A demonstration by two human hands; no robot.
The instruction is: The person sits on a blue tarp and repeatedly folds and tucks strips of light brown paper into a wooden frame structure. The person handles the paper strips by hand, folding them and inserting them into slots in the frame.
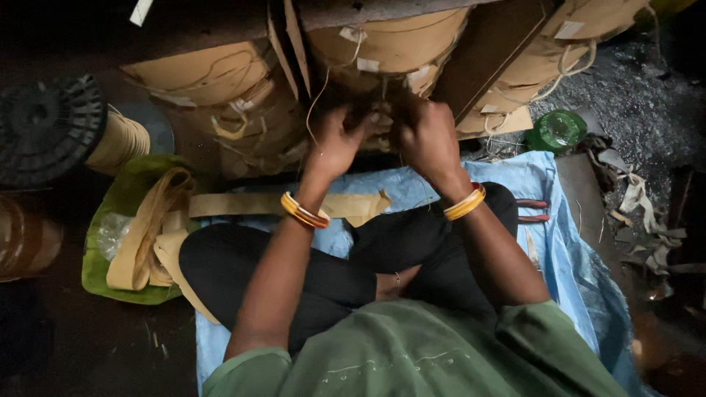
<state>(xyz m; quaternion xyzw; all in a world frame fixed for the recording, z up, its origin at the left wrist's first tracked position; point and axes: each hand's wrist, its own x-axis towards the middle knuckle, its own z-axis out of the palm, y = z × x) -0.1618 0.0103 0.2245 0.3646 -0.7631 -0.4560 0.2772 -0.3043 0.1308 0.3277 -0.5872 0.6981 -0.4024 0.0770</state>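
While both hands meet at the centre of the view, the left hand [340, 140] and the right hand [425, 136] have their fingers curled in toward each other, apparently pinching at the thin string [318, 95] or paper wrapping at the near face of the middle paper-wrapped roll [390, 44]. The spot is dark, so whether the fingertips actually hold the string cannot be told for sure. Judging from this, the step in hand is tying or working loose the binding on the wrapping; the next move would call for a fine two-handed grip with both hands close together, and some tension on the string.

That roll stands directly ahead of the hands, touching or nearly touching the fingertips, above the person's crossed legs. Each wrist wears yellow-orange bangles [303, 211]. A loose strip of brown paper [346, 204] lies across the blue tarp [566, 242] just under the left forearm. More wrapped rolls stand to the left [213, 81] and right [566, 44]. Farther left, coiled paper tape [147, 228] rests on a green bag [95, 272], beside a black spool [48, 129]. A green bottle [557, 130] lies to the right, well apart from the hands.
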